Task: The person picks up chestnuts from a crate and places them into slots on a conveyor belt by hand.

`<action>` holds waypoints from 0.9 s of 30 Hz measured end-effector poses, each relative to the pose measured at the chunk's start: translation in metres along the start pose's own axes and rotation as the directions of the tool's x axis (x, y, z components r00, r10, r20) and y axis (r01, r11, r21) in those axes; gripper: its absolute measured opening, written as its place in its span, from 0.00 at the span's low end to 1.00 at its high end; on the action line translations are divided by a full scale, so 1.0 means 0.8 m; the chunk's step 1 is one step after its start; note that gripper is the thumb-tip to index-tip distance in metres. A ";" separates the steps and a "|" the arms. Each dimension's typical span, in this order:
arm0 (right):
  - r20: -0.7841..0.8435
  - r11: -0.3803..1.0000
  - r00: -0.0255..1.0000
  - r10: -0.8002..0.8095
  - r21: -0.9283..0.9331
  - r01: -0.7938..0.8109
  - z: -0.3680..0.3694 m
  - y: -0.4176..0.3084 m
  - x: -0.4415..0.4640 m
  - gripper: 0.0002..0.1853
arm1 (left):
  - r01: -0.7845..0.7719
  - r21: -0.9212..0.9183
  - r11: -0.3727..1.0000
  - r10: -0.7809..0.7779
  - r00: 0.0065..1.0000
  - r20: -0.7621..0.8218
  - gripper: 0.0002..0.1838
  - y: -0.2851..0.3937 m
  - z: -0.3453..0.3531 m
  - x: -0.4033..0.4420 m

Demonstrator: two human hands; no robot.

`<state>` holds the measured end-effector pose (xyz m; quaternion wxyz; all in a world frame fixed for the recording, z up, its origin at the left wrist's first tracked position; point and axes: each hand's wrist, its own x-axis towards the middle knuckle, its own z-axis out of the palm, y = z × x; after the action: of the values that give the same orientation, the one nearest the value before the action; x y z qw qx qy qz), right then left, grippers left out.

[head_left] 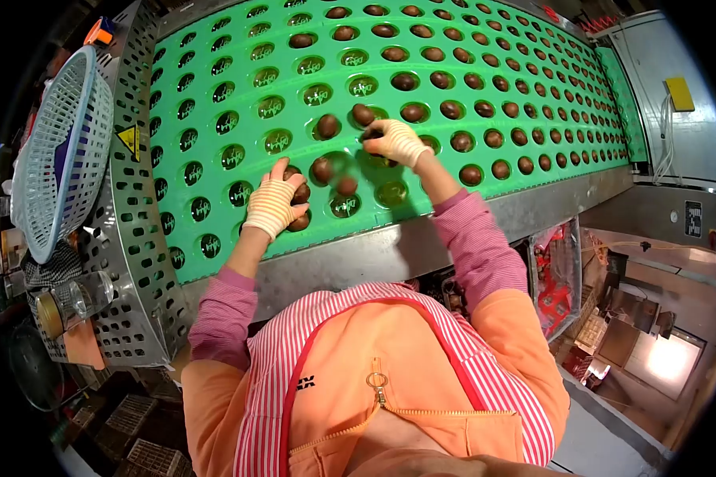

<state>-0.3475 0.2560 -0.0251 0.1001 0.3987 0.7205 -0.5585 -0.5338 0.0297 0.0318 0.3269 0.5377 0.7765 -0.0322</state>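
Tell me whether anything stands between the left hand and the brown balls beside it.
Nothing visible does. The left hand is right up against the brown balls on the green belt, with no other object between.

No wording legible; yellow triangular warning sign (128, 141) on perforated grey metal side panel (139, 274); unreadable pale markings (278, 143) in round cups of green moulded sheet (252, 132); unreadable black lettering (305, 382) on orange zipped jacket (354, 342).

Moulded belt (251, 123), bright green; round pieces (493, 138), dark brown. Gloves (269, 205), cream with yellowish stripes; sleeves (481, 246), pink, finely striped; jacket (350, 350), orange; apron (261, 397), white with red stripes, red edging. Basket (88, 119), pale blue.
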 end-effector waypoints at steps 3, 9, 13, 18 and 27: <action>0.066 0.998 0.996 0.060 -0.015 -0.059 -0.044 -0.024 -0.007 0.18 | -0.075 -0.229 0.971 0.078 0.997 0.006 0.30 -0.015 -0.012 0.009; -0.371 0.873 0.913 -0.167 -0.487 -0.038 -0.069 -0.053 0.070 0.21 | -0.250 -0.567 0.785 0.039 0.933 -0.357 0.30 -0.023 -0.040 0.095; -0.266 0.773 0.935 -0.236 -0.635 0.014 -0.054 -0.060 0.104 0.24 | -0.062 -0.750 0.659 -0.036 0.993 -0.114 0.32 -0.006 -0.055 0.190; -0.246 0.755 0.914 -0.322 -0.649 0.092 -0.044 -0.038 0.067 0.33 | -0.076 -0.237 0.969 0.011 0.964 -0.267 0.29 0.030 -0.066 0.171; -0.142 0.716 0.798 -0.585 -0.554 0.426 0.031 0.008 -0.046 0.24 | -0.242 0.125 0.962 0.213 0.955 0.205 0.24 0.093 0.008 0.030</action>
<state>-0.3262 0.2169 -0.0166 -0.0734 0.2258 0.9267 -0.2912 -0.4721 0.0775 0.0360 0.3599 0.6410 0.6701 -0.1030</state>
